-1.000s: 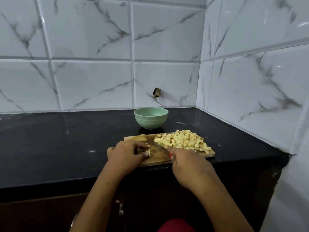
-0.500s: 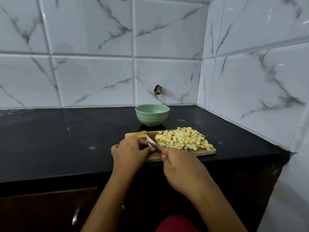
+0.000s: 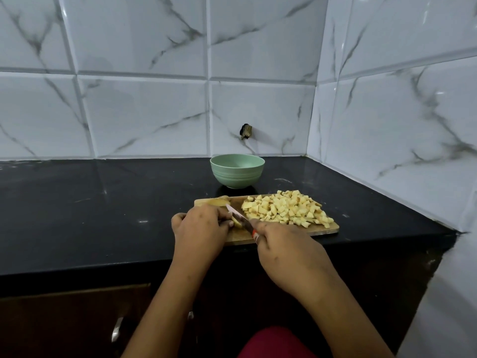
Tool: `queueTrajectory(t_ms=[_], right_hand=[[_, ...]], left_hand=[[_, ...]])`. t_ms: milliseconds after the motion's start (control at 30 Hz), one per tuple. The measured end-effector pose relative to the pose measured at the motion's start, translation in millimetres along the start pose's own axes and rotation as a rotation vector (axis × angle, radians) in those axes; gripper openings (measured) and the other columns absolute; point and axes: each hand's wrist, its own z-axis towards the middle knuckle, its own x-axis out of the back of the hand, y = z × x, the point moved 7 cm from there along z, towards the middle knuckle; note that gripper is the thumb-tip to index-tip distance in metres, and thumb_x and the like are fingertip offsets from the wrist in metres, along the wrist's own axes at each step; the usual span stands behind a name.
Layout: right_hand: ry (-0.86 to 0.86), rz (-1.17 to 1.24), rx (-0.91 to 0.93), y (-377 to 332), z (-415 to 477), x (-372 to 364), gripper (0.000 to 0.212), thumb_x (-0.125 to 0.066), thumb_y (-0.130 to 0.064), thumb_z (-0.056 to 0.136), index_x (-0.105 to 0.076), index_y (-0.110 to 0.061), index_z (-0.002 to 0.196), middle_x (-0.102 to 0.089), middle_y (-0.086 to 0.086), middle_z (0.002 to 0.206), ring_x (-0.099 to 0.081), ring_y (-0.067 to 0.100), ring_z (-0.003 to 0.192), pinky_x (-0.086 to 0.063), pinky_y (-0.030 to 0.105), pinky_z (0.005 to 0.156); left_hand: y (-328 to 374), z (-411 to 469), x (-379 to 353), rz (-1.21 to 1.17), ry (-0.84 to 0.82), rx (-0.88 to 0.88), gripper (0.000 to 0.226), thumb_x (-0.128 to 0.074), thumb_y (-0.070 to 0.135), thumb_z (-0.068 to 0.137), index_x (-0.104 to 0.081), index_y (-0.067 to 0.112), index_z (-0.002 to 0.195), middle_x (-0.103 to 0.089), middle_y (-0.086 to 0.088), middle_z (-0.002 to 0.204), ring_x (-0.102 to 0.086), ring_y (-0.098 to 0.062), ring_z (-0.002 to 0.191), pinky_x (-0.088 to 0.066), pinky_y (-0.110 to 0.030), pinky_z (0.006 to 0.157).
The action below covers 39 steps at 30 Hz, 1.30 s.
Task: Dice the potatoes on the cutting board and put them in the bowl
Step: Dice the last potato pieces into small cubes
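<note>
knife (image 3: 240, 218) moved left, away from the diced pile (image 3: 284, 211), blade now across the potato piece (image 3: 236, 224), right hand (image 3: 286, 251) closer to left hand (image 3: 201, 228)

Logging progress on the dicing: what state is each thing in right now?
bowl: upright, no potato visible inside
board: flat on the counter
dice: heaped on the board's right side
piece: on the board, under the knife blade
spare piece: uncut, at the board's far left corner
knife: blade angled down onto the piece
left hand: holds the piece
right hand: grips the knife handle
</note>
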Motion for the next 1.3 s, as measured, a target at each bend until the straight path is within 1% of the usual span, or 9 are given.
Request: queueTrajectory(t_ms=[167,267,400,567,667,767,867,1033,1300], right_hand=[[0.016,-0.206,0.067,-8,9,-3,0.051,-0.039,-0.018,0.100,-0.031,-0.037,0.146,-0.052,-0.007,0.085,-0.047,0.013,0.071,-0.032,0.026,0.050],[-0.032,-0.278,0.098,-17,17,-9,0.050,-0.044,-0.014,0.097,-0.035,-0.032,0.144,-0.036,-0.008,0.070,-0.036,0.010,0.058,-0.028,0.026,0.049],[-0.042,-0.256,0.110,-16,24,-8,0.043,-0.042,-0.018,0.099,-0.042,-0.033,0.140,-0.051,-0.005,0.087,-0.043,0.013,0.071,-0.033,0.029,0.059],[0.016,-0.311,0.121,-12,-6,-3,0.057,-0.041,-0.017,0.100,-0.019,-0.031,0.151,-0.050,-0.006,0.082,-0.040,0.012,0.068,-0.024,0.024,0.047],[0.004,-0.310,0.095,-9,-20,-5,0.058,-0.039,-0.019,0.102,-0.013,-0.032,0.152,-0.052,-0.003,0.085,-0.047,0.014,0.072,-0.029,0.025,0.048],[-0.003,-0.203,0.057,-1,-21,3,0.048,-0.036,-0.025,0.102,-0.027,-0.037,0.148,-0.062,-0.003,0.110,-0.059,0.016,0.093,-0.044,0.030,0.062],[-0.035,-0.112,0.001,10,-17,13,0.039,-0.032,-0.031,0.103,-0.041,-0.041,0.139,-0.062,-0.006,0.114,-0.057,0.013,0.095,-0.048,0.031,0.071],[-0.006,-0.123,0.016,5,-15,12,0.040,-0.032,-0.030,0.103,-0.042,-0.039,0.140,-0.062,-0.006,0.114,-0.057,0.013,0.093,-0.045,0.029,0.066],[-0.012,0.160,-0.066,31,-15,15,0.041,-0.034,-0.037,0.102,-0.039,-0.041,0.142,-0.057,-0.014,0.129,-0.055,0.007,0.106,-0.051,0.033,0.088]], left_hand=[[1,4,0,0.027,-0.036,-0.027,0.023,-0.052,0.035,0.095,-0.064,0.041,0.114,-0.063,0.016,0.114,-0.049,-0.009,0.111,-0.023,-0.031,0.100],[2,5,-1,0.059,-0.045,-0.050,0.024,-0.049,0.032,0.096,-0.065,0.040,0.113,-0.063,0.017,0.114,-0.049,-0.007,0.105,-0.022,-0.029,0.096],[4,-1,-2,0.085,0.017,-0.056,0.025,-0.044,0.036,0.097,-0.069,0.034,0.102,-0.065,0.012,0.093,-0.045,-0.005,0.081,-0.017,-0.027,0.083],[2,-9,-5,0.092,0.074,-0.041,0.032,-0.037,0.042,0.097,-0.067,0.032,0.103,-0.065,0.011,0.092,-0.055,-0.008,0.094,-0.022,-0.031,0.090],[6,-15,-6,0.111,0.078,-0.058,0.033,-0.036,0.042,0.098,-0.066,0.031,0.107,-0.065,0.010,0.097,-0.053,-0.010,0.101,-0.025,-0.033,0.095],[11,-20,-7,0.102,0.066,-0.071,0.034,-0.037,0.040,0.098,-0.066,0.027,0.109,-0.065,0.009,0.098,-0.050,-0.012,0.104,-0.030,-0.036,0.101],[7,-20,-8,0.130,0.053,-0.058,0.035,-0.037,0.046,0.096,-0.066,0.028,0.103,-0.063,0.009,0.095,-0.050,-0.012,0.102,-0.032,-0.038,0.102],[0,-17,-9,0.197,0.084,-0.047,0.042,-0.035,0.059,0.091,-0.066,0.031,0.096,-0.059,0.012,0.087,-0.048,-0.010,0.094,-0.033,-0.037,0.095],[2,2,2,0.233,0.174,-0.035,0.024,-0.045,0.037,0.094,-0.064,0.030,0.107,-0.064,0.010,0.093,-0.054,-0.011,0.093,-0.020,-0.029,0.081]])
